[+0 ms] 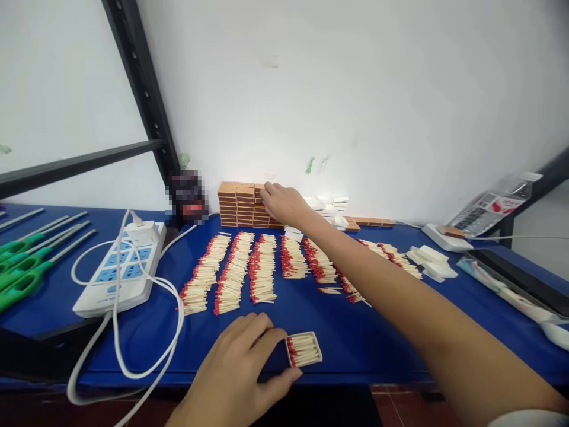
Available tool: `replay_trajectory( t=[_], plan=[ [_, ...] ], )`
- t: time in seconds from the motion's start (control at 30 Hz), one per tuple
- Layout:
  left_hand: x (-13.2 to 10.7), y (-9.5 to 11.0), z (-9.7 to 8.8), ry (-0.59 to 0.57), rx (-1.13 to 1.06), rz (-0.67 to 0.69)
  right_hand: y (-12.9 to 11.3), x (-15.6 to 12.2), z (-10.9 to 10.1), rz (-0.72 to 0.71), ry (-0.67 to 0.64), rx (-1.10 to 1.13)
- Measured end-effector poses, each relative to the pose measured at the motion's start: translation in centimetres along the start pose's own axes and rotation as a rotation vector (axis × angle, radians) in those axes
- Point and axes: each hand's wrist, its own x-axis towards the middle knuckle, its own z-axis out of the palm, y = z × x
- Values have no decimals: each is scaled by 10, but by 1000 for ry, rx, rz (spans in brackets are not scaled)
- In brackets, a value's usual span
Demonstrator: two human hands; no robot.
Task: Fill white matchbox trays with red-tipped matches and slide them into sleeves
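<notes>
My left hand (pixel 242 370) rests at the table's near edge, fingers and thumb pinching a small white tray of red-tipped matches (pixel 304 349). My right hand (pixel 283 204) reaches far across to the stack of brown matchbox sleeves (pixel 240 204) by the wall, its fingers closed on a sleeve at the stack's right side. Between the hands lie several rows of red-tipped matches (pixel 262 267) on the blue table (pixel 338 332).
A white power strip (pixel 122 267) with looping cable lies left. Green-handled scissors (pixel 26 261) sit at the far left. White inner trays (pixel 331 207) pile by the wall, more (pixel 433 262) lie right. A plastic bottle (pixel 493 207) and black shelf frame (pixel 146 101) stand nearby.
</notes>
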Motion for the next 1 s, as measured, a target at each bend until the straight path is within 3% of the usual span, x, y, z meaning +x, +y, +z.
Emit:
replay_trajectory(
  t=[0.37,0.63,0.77,0.87,1.0],
  plan=[
    [1,0,0,5,-2,1,0,-7,-1,-31,10,-72],
    [1,1,-1,-16,19,15,7,-6,5,-36,0,46],
    [0,1,0,-1,7,8,8,-11,-6,-51,-13,50],
    [0,0,0,-8,-13,-3,5,-37,-32,-40,0,44],
    [2,-1,-2,2,-67,-40,-11,-121,-67,23,24,85]
  ],
)
